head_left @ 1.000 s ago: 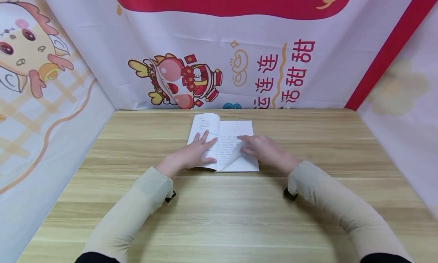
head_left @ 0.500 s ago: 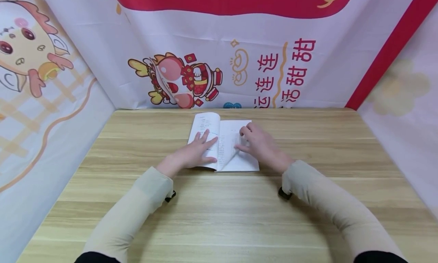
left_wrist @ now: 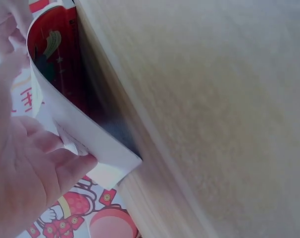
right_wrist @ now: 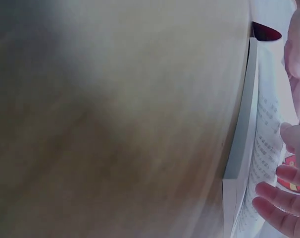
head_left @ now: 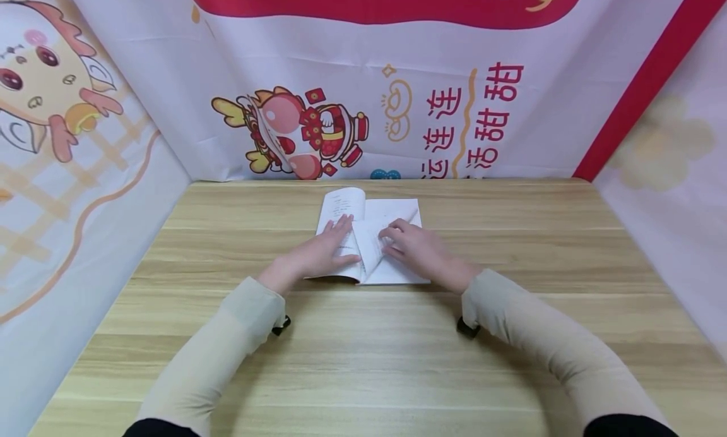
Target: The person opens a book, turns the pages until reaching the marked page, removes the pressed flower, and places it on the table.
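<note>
An open book (head_left: 397, 269) lies on the table, its left pages arched up; a red inside cover (left_wrist: 66, 64) shows beneath them in the left wrist view. My left hand (head_left: 318, 254) rests on the left pages with fingers spread. On the right side, a page is folded over diagonally, and its white flap (head_left: 369, 242) reaches the left hand's fingertips. My right hand (head_left: 417, 247) touches this folded page with bent, separated fingers. Printed text (right_wrist: 264, 148) runs along the curved paper beside the right hand's fingers (right_wrist: 276, 206) in the right wrist view.
The wooden table (head_left: 375, 361) extends around the book. A printed cloth (head_left: 352, 58) hangs behind it, and further cloths stand at the left and right. Dark wrist-worn devices (head_left: 467, 328) sit under both cuffs.
My right hand reached up the right page, then came down and leftward, bringing the page over into a larger diagonal fold. The left hand stays on the left pages, shifting slightly.
</note>
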Tool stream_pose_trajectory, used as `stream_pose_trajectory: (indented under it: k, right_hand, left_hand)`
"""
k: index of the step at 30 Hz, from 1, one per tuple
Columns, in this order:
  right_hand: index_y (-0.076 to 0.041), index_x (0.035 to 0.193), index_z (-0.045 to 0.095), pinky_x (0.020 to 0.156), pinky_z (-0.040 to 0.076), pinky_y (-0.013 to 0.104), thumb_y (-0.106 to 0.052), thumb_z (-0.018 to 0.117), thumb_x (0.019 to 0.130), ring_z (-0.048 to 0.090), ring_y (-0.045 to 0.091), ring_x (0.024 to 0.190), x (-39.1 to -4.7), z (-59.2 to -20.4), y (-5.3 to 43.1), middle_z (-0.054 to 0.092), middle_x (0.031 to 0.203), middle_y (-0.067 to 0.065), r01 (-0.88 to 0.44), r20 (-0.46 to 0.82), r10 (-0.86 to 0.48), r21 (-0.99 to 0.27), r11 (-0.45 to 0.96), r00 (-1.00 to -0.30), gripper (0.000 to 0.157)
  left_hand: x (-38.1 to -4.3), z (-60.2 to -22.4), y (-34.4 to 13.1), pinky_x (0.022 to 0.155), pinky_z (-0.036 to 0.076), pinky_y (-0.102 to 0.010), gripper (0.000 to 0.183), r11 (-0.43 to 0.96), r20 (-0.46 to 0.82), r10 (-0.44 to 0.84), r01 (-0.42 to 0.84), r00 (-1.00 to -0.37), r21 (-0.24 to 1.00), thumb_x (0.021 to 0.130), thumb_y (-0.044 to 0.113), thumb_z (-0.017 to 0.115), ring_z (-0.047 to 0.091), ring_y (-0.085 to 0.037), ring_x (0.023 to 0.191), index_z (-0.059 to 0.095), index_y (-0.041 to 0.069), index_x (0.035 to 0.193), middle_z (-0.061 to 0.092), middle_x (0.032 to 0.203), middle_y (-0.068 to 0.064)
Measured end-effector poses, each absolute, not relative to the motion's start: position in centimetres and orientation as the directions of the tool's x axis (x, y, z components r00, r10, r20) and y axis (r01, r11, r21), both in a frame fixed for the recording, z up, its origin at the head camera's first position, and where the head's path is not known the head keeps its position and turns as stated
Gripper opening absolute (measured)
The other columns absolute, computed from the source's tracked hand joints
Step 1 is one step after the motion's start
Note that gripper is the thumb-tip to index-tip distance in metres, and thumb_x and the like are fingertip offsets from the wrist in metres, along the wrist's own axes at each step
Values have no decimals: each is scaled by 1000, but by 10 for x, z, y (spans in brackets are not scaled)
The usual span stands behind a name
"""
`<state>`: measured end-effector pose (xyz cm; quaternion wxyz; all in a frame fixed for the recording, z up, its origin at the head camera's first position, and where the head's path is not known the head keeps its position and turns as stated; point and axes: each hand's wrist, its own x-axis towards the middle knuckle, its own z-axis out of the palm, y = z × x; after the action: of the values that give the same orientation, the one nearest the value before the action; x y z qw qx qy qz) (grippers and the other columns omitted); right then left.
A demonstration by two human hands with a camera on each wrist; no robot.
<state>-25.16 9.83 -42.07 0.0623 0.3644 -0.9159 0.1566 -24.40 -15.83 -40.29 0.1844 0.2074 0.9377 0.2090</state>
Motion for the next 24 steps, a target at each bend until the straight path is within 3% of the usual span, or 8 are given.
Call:
stream_pose_trajectory:
  k: [6,11,24]
  right_hand:
    - [-11,128,69,99,53,45,-24,69,101,63,29,121,-251,-417,95,62,137,13,-726,191,-703,-250,640,-685,30]
    - [-12,136,65,109,46,47,-25,68,101,56,32,132,-250,-412,92,53,150,13,-741,141,-737,-279,611,-661,37]
    - [-13,146,58,113,40,51,-29,62,105,38,37,146,-248,-413,72,42,159,14,-767,85,-781,-281,577,-618,44]
  left_hand:
    - [-244,-400,-162,124,13,-50,95,810,-253,412,225,-875,541,101,60,54,4,-30,156,-2,19,166,6,171,-9]
    - [-244,-397,-161,124,14,-47,93,799,-208,420,250,-884,547,102,55,57,6,-27,157,2,15,166,4,172,-7]
    - [-243,-398,-156,122,20,-52,85,827,-165,432,317,-886,463,102,46,61,8,-30,156,14,16,166,-3,172,-8]
